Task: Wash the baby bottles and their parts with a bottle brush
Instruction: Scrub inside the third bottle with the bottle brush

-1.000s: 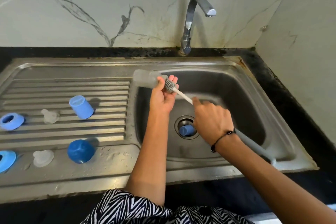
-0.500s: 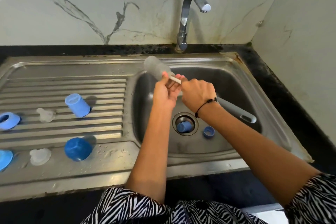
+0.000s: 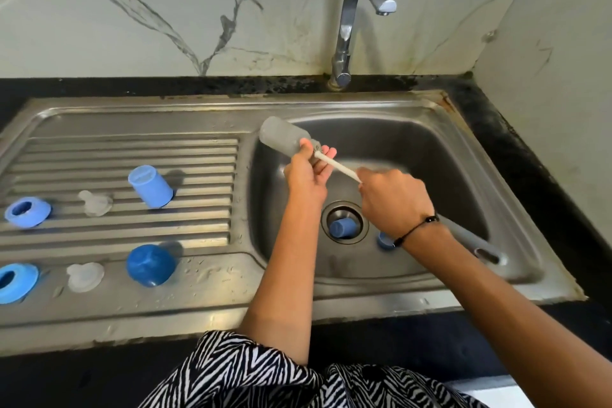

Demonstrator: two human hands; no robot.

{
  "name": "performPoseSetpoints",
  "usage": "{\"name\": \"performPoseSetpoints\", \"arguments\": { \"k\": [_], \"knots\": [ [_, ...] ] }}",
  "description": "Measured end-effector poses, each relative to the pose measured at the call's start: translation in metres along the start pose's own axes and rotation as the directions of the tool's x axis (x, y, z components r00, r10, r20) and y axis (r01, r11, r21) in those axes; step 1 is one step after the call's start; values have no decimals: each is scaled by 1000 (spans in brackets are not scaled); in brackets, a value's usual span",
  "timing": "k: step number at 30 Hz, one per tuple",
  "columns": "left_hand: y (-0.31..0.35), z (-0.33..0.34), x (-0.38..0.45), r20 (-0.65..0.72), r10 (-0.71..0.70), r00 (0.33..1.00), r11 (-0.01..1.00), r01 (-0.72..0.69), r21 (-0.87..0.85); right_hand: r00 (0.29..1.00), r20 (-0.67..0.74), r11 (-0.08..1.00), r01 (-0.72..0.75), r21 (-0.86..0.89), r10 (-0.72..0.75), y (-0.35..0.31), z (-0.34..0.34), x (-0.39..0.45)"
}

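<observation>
Since half a second earlier the right hand (image 3: 392,200) had drawn back from the bottle's mouth toward the drain, so more of the white shaft of the bottle brush (image 3: 337,167) showed between the two hands; the bottle (image 3: 284,137) had stayed tilted over the basin's near-left corner, its base pointing up and left. The left hand (image 3: 306,175) held the bottle's neck, thumb and fingers curled round it; the right hand was closed round the brush shaft, with the grey handle running out past the wrist toward the basin's right side; the bristle head was hidden inside the bottle, apparently mid-scrub.

By my judgement the task was somewhere in the middle: one bottle body was being brushed; no water ran from the tap (image 3: 357,10). On the draining board (image 3: 119,156) lay two blue collar rings (image 3: 26,211), two clear teats (image 3: 94,203), a light blue cap (image 3: 150,187) and a darker blue cap (image 3: 149,265); whether these had been washed could not be told. A blue piece (image 3: 341,228) sat in the drain and a smaller blue piece (image 3: 384,240) just beside it, half hidden by the right wrist; both seemingly awaited washing. Nothing blocked the brush stroke; the piece in the drain might hinder draining.
</observation>
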State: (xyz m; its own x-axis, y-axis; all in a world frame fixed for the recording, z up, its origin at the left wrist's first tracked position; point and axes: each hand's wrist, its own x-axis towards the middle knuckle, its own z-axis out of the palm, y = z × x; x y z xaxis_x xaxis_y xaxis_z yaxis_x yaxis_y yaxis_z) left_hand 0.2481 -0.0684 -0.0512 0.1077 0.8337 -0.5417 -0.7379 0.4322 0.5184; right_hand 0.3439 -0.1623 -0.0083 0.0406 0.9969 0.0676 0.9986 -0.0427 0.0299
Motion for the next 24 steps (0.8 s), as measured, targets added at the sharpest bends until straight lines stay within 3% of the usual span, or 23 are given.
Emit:
{"name": "performPoseSetpoints", "arguments": {
  "k": [5, 8, 10, 12, 14, 16, 20, 24],
  "knots": [
    [-23, -18, 17, -176, 34, 984, 974, 7, 225, 996, 84, 986, 34, -163, -20, 24, 8, -11],
    [-36, -40, 31, -239, 84, 967, 867, 47, 495, 981, 181, 986, -47, -163, 76, 40, 11, -8],
    [-40, -53, 39, -264, 141, 954, 705, 90, 704, 960, 232, 983, -128, -134, 157, 48, 14, 0],
    [-44, -65, 49, -265, 173, 949, 425, 171, 889, 943, 265, 978, -182, -103, 203, 57, 21, 8],
    [-44, -73, 51, -259, 158, 953, 80, 249, 965, 929, 289, 973, -227, -44, 230, 62, 30, 13],
    [-41, -76, 47, -262, 102, 960, -126, 273, 954, 918, 320, 968, -249, 9, 233, 65, 39, 16],
    [-44, -80, 44, -263, 53, 963, -367, 263, 892, 895, 400, 969, -239, 62, 195, 65, 53, 24],
    [-54, -83, 50, -319, 83, 944, -527, 313, 790, 885, 436, 970, -226, 92, 164, 68, 63, 36]
  ]
}}
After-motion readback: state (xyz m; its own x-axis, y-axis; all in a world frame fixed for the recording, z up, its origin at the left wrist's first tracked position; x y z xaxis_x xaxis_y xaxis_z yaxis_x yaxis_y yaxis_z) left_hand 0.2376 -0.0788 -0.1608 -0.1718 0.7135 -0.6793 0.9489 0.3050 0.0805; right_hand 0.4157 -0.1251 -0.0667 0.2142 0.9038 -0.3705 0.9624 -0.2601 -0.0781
